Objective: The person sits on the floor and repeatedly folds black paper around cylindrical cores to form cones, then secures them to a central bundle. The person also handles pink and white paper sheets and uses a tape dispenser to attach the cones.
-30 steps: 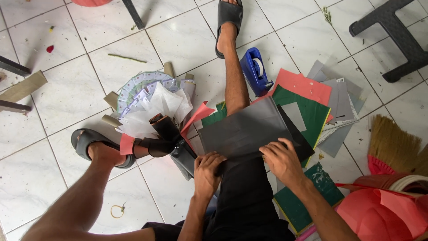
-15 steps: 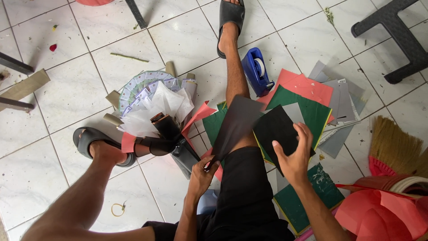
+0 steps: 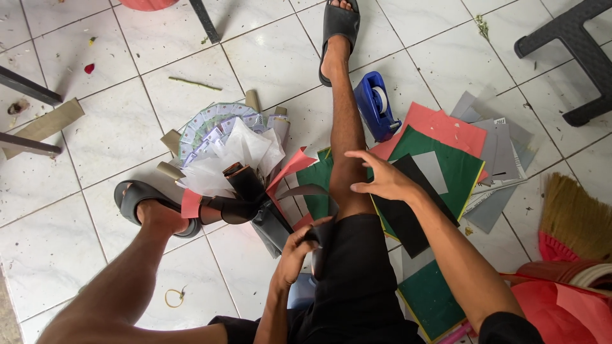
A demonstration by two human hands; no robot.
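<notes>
Black paper, matte and thin, is what I have in my left hand (image 3: 299,245): a black sheet (image 3: 305,191) pinched at its lower end between thumb and fingers, just beside my right knee. From that grip it curls up and away to the left as a narrow dark band, seen almost edge-on, so I cannot tell its full shape. Its surface looks plain and dull, with no print that I can make out.

My right hand (image 3: 382,180) is spread wide, fingers splayed, holding nothing; it hovers over my right shin and the near edge of a second black sheet (image 3: 408,213) lying flat on the tiled floor (image 3: 115,127). That flat piece rests on a green sheet (image 3: 456,162), which in turn overlaps a red sheet (image 3: 446,127) and some grey sheets (image 3: 503,146) toward the right side of the floor.

To the left of my left hand lies a bouquet (image 3: 229,153): a fan of banknote-like slips wrapped in white tissue, with dark wrapping curled round its base, set on the floor between my two legs. A blue tape dispenser (image 3: 375,105) stands on the tiles just right of my right shin, near my sandal (image 3: 339,25). A broom (image 3: 577,220) lies at the right edge of the floor, and a rubber band (image 3: 172,297) lies under my left leg.
</notes>
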